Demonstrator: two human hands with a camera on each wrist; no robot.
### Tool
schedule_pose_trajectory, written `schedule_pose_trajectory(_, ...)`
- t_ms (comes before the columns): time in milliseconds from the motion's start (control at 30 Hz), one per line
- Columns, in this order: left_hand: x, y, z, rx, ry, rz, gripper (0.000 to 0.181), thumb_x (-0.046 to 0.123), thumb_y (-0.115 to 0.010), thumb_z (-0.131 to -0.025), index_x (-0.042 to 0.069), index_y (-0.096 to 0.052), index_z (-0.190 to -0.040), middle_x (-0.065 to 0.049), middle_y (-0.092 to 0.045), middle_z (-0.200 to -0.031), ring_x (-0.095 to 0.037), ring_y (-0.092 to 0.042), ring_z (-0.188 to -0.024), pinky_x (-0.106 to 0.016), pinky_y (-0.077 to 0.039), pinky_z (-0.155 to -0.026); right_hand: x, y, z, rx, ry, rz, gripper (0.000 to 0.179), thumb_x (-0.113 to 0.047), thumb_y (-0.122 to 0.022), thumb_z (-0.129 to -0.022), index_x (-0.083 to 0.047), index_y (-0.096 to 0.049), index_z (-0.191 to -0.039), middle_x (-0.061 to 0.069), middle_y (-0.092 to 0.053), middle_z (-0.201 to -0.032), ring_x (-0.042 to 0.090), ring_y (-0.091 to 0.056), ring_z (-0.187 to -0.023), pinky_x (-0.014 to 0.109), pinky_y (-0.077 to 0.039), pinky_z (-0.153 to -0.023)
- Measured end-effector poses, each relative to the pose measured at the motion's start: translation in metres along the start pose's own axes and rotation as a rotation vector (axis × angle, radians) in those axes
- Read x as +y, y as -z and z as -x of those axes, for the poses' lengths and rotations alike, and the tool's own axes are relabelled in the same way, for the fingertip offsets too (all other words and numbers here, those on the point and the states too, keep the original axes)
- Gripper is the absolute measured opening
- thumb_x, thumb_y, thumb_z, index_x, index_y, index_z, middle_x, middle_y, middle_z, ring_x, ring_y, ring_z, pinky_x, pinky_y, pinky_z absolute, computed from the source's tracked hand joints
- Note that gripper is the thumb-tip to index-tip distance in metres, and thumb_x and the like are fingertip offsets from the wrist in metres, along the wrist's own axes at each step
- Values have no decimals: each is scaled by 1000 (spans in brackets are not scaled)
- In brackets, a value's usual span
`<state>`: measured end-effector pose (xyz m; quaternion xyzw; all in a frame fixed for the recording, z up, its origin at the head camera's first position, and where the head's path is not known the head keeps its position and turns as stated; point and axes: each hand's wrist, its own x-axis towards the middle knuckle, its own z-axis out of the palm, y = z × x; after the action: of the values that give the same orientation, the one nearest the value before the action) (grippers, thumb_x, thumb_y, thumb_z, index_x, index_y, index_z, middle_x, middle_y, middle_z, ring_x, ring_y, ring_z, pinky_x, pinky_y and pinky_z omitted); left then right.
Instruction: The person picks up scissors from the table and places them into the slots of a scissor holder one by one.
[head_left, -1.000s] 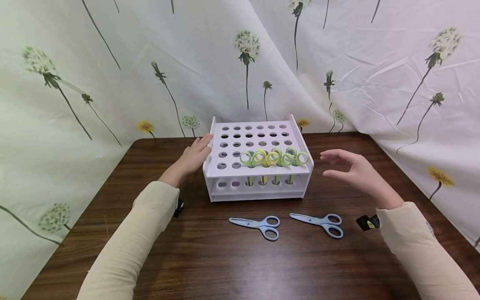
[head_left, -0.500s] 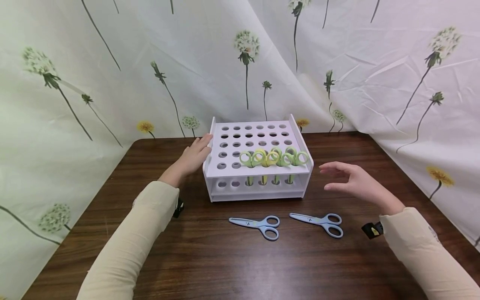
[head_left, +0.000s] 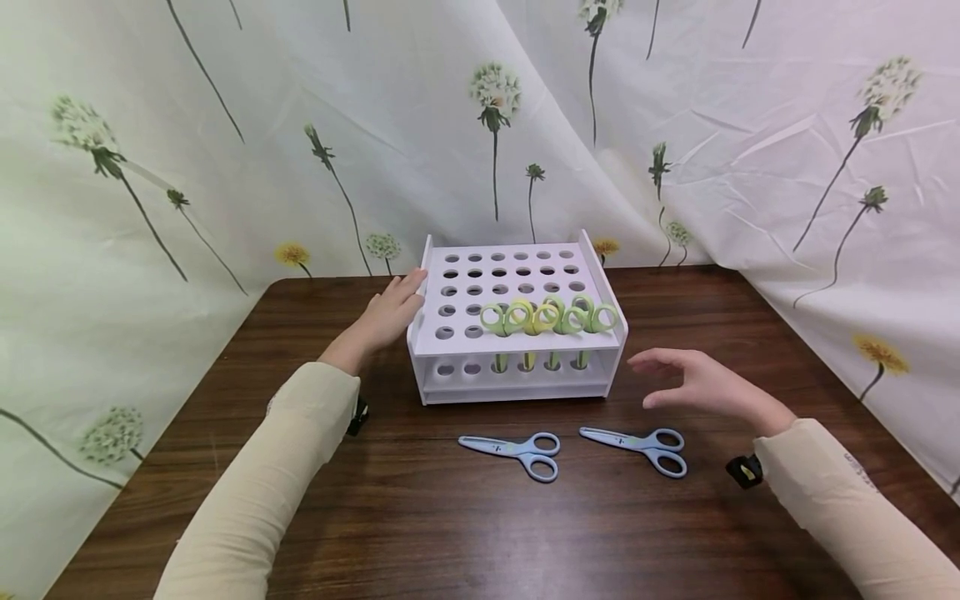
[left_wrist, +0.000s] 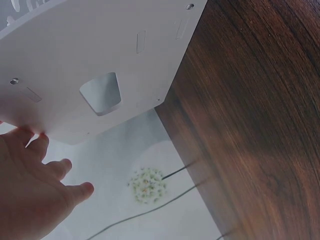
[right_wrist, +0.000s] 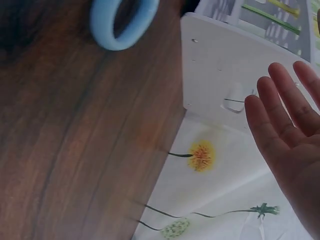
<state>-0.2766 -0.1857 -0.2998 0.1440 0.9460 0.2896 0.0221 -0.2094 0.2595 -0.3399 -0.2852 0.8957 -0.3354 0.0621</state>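
Note:
In the head view a white rack (head_left: 517, 390) with rows of round holes stands mid-table. Several pairs of scissors hang handles-up in its front row at the right, green scissors (head_left: 568, 321) with yellow scissors (head_left: 534, 320) among them. My left hand (head_left: 386, 313) has its fingertips at the top edge of the rack's left side panel (left_wrist: 60, 60), fingers extended. To the right of the rack hovers my right hand (head_left: 701, 385), holding nothing, its fingers loosely bent. Two pairs of blue scissors, one left (head_left: 516, 447) and one right (head_left: 643, 442), lie in front of the rack.
The dark wooden table (head_left: 450, 533) carries all of this. Behind it and along both sides hangs a white cloth (head_left: 420, 108) printed with dandelions. A blue finger loop (right_wrist: 120, 42) of scissors shows at the top of the right wrist view.
My right hand has come down and toward me beside the rack, nearing the right blue scissors. The left hand, rack and scissors have stayed in place.

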Motion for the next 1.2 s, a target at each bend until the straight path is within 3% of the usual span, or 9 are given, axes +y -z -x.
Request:
schedule_pose_trajectory(267, 1, 0, 1, -2, 4, 4, 55, 31, -22, -97, 13, -15, -149, -6, -8, -153, -29, 2, -138, -54, 2, -105, 10, -10, 0, -92, 18, 11, 50, -25, -76, -76, -4, -59, -118, 8, -61, -113, 23, -55, -103, 45, -42, -86)
schedule_pose_trajectory(700, 0, 0, 1, -17, 2, 16, 55, 31, -21, -97, 13, -14, -149, -3, -6, -153, -27, 5, -138, -53, 5, -105, 20, -17, 3, -219, -24, -14, 46, -30, -75, -76, -3, -61, -111, 6, -61, -106, 25, -56, -99, 42, -46, -82)
schedule_pose_trajectory(1200, 1, 1, 1, -15, 1, 17, 55, 28, -22, -98, 12, -14, -149, -5, -6, -153, -28, 4, -138, -52, 3, -105, 30, -24, 9, -292, -42, -30, 40, -31, -77, -73, -7, -61, -102, 1, -58, -96, 20, -51, -86, 33, -44, -73)
